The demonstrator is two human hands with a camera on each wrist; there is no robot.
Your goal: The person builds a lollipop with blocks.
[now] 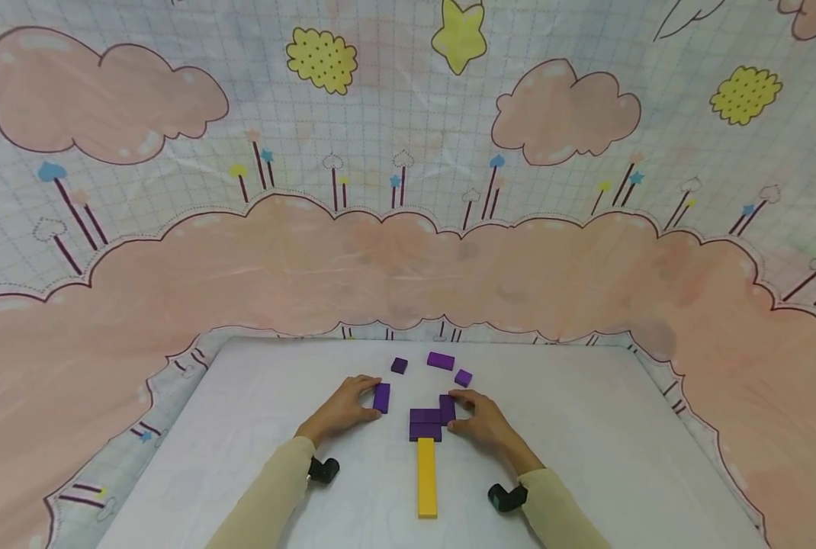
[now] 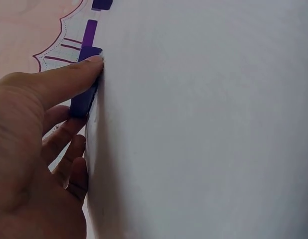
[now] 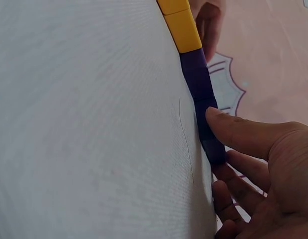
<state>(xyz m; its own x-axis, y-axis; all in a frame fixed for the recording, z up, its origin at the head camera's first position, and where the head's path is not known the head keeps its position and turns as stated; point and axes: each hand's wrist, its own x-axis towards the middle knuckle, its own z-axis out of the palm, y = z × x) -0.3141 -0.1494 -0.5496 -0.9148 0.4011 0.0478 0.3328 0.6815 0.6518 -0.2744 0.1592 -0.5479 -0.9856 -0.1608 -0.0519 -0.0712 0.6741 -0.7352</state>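
My left hand [image 1: 342, 406] pinches a purple block [image 1: 381, 398] between thumb and fingers, its long side pointing away from me. In the left wrist view the thumb lies along that block [image 2: 84, 92]. On the other side, my right hand [image 1: 482, 421] grips an upright-lying purple block [image 1: 447, 409] at its two ends. That block touches the right side of two stacked-in-line purple blocks [image 1: 425, 425] laid crosswise. A long yellow strip [image 1: 427, 479] runs from them toward me; the right wrist view shows yellow blocks [image 3: 184, 31] meeting the purple ones.
Toward the far edge of the white table [image 1: 243, 427] lie a dark purple cube [image 1: 399, 366], a longer purple block [image 1: 441, 361] and a small purple cube [image 1: 463, 378]. A patterned cloth [image 1: 408, 267] with clouds hangs behind the table. Dark wrist cameras [image 1: 507, 498] sit at the sleeves.
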